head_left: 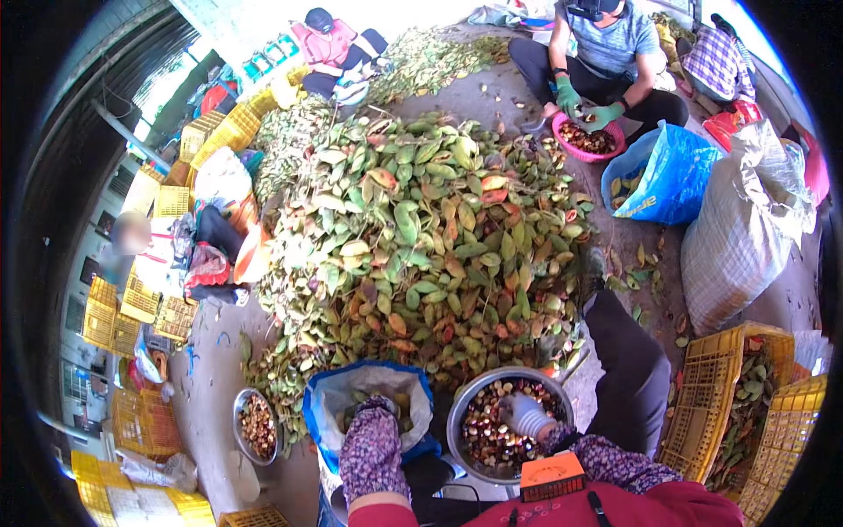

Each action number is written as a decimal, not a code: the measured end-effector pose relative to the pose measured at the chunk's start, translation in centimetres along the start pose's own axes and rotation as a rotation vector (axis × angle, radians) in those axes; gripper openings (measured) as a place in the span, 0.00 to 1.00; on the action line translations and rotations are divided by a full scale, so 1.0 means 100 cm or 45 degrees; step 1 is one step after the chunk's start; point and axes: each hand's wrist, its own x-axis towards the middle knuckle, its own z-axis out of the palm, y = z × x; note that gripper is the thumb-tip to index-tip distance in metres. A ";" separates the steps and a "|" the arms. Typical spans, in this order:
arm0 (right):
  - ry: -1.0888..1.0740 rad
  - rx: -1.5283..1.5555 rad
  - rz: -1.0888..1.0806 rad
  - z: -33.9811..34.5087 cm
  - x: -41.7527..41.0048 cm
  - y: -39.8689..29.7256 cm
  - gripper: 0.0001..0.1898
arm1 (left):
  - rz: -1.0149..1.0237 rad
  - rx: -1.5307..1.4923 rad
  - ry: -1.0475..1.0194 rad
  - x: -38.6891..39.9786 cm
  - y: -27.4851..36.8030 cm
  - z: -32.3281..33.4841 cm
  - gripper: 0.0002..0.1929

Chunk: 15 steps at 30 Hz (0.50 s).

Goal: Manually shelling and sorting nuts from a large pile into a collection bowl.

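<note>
My left hand [380, 403], below a floral sleeve, reaches into a blue-rimmed woven sack [316, 398] that holds some green pods; its fingers are hidden, so its grip cannot be told. In a large round metal basin [456, 431], my right hand [523, 414] wears a light striped glove and rests on brown and pale seeds [484, 421]. Whether its fingers hold any seed cannot be told. Beyond both hands lies a big heap of green and reddish pods [421, 244]. To the left stands a smaller metal bowl [238, 431] of similar seeds.
Across the heap, a person in green gloves [586, 112] works over a pink basket [609, 155]. Other people sit at the left and at the back. A blue bag [678, 178], a white woven sack [737, 230] and yellow crates [705, 395] stand at right; more crates line the left.
</note>
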 end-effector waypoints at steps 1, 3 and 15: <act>0.011 0.018 -0.022 0.002 0.000 -0.001 0.15 | 0.014 -0.002 0.002 0.000 0.002 -0.007 0.23; -0.022 0.052 -0.069 0.006 0.004 -0.002 0.15 | 0.017 -0.027 0.115 -0.007 0.016 -0.045 0.20; -0.022 0.234 -0.116 -0.008 0.012 -0.009 0.14 | -0.113 -1.067 1.319 -0.061 0.125 -0.325 0.28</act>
